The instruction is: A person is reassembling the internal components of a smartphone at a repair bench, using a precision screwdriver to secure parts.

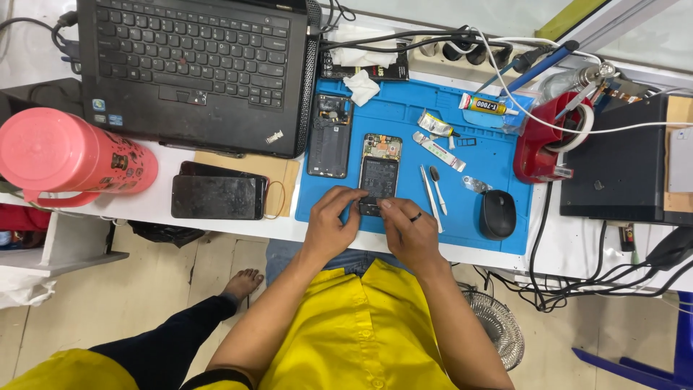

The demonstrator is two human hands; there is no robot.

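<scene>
Resting near the front edge of the blue work mat [404, 115], an opened phone [380, 173] lies face down with its back cover off, so the dark battery and the circuit board above it show. Both hands meet at the phone's lower end. The left hand [328, 220] curls its fingers inward, fingertips pressed against the phone's bottom left corner; the right hand [411, 230] (a dark ring sits on one finger) does the same at the bottom right corner. The knuckles hide the phone's bottom edge, so I cannot tell whether the fingertips pinch a small part or only press on the frame.

Left of the phone on the mat lies a second phone shell [330, 136], dark and hard to read. Right of the phone lie two slim pry tools [433, 189], then a black mouse [498, 214]. Beyond the phone, toward the mat's far edge, is a small glue tube [488, 106]. Off the mat to the left sit a dark phone [218, 196] with its screen up, a black laptop [195, 68] cut off at the top of the view, and a pink bottle [72, 153]. The red tool stand [548, 141] at the mat's right corner is tangled in cables, its contents unclear.
</scene>
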